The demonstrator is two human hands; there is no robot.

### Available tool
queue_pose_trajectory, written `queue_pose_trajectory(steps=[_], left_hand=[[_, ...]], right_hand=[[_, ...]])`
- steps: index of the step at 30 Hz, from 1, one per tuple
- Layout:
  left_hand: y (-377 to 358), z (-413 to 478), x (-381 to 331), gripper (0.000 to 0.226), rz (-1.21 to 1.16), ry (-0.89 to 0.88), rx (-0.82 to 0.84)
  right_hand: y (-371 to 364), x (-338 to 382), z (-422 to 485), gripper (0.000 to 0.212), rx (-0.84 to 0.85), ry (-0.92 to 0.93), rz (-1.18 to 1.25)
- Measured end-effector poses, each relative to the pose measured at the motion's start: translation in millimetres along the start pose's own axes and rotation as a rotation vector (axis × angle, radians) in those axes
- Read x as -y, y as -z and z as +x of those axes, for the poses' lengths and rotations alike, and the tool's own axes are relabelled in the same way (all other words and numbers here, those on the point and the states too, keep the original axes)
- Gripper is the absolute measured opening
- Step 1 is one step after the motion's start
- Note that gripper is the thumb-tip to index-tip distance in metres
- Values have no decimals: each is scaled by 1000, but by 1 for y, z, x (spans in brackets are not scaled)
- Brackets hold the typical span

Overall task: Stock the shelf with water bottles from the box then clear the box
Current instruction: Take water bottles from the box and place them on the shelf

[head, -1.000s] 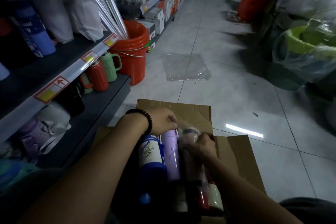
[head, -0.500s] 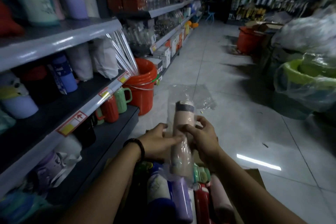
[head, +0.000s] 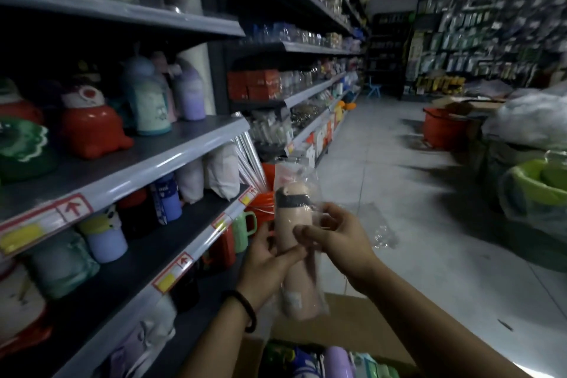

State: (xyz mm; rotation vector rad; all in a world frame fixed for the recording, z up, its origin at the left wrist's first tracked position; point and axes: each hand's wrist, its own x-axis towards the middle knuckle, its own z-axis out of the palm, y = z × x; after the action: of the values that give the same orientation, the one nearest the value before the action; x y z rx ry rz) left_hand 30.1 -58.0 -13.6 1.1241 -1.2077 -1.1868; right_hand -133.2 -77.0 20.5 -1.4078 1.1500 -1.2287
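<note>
A tall pink water bottle point(head: 291, 221) with a dark band near its cap stands upright in a clear plastic bag, held in front of me above the box. My left hand point(head: 267, 258) grips its lower body from the left, thumb across the front. My right hand point(head: 334, 233) pinches the bag and bottle from the right. The cardboard box point(head: 346, 325) sits below at the bottom edge with several bottles point(head: 334, 362) in it. The grey shelf point(head: 171, 150) on the left holds several bottles and cups.
An orange bucket point(head: 264, 199) stands on the floor beside the shelf end. A clear plastic bag point(head: 383, 230) lies on the tiled aisle. On the right are a green tub in plastic point(head: 540, 190), an orange bin point(head: 441, 129) and wrapped goods.
Both hands lifted the bagged pink bottle out of the box and raised it upright. My view tilted up from the box toward the shelves and aisle.
</note>
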Motion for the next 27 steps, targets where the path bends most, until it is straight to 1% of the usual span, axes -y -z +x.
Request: queue_pose_trajectory(steps=[2, 5, 8, 10, 12, 13, 15, 18, 20, 22, 27], left_hand=[[9, 5, -17, 47, 30, -38, -81], [21, 18, -42, 53, 79, -123, -222], [29, 32, -54, 52, 78, -191, -341], [37, 40, -58, 44, 111, -236, -394], [47, 47, -62, 50, 170, -291, -435], [53, 50, -64, 50, 162, -295, -464], [63, 55, -73, 43, 129, -293, -476], [81, 67, -88, 51, 214, -327, -412], [93, 77, -99, 50, 243, -318, -373], [100, 89, -110, 56, 256, -327, -355], [106, 102, -117, 71, 100, -368, -360]], right_hand=[[-13, 11, 5, 47, -14, 0, -93], [-39, 33, 11, 59, -10, 8, -308], [-67, 49, 22, 66, 4, 8, -303], [-85, 55, 36, 68, -20, 47, -318], [-99, 60, 50, 73, -47, 88, -356], [-105, 63, 57, 74, -54, 104, -375], [-115, 69, 70, 76, -68, 116, -383], [-123, 79, 94, 71, -75, 121, -347], [-125, 88, 111, 62, -80, 158, -366], [-127, 98, 126, 58, -87, 210, -397], [-140, 118, 166, 60, -83, 309, -523]])
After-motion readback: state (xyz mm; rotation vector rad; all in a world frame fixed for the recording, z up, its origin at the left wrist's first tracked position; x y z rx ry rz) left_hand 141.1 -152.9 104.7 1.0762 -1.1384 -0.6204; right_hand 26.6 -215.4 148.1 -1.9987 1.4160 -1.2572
